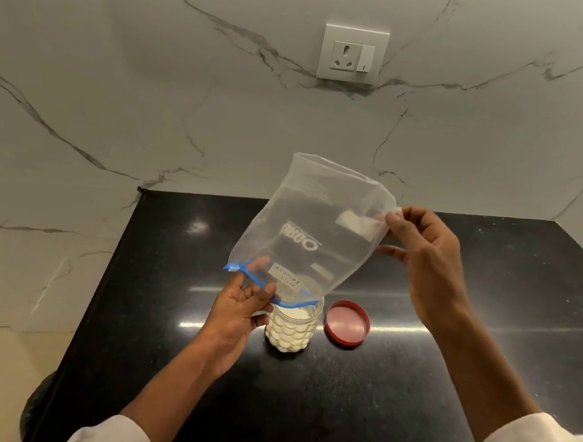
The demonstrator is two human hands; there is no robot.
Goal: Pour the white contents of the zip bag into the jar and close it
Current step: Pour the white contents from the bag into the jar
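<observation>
Both hands' grips pinched the upended zip bag [303, 230], mouth over the jar [289, 327], draining leftover powder [357, 222].

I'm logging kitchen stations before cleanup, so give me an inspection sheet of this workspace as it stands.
Surface: black countertop, glossy, with light reflections.
Job's things: zip bag upended over the jar, nearly empty, a little white residue near its raised corner; jar open, holding white contents; red lid lying beside the jar, inside up.
Clutter: nothing seen.
Grips: left hand pinches the bag's blue zip edge; right hand pinches the raised bottom corner.
Cables: nothing seen.
Surroundings: marble wall with a socket.
</observation>
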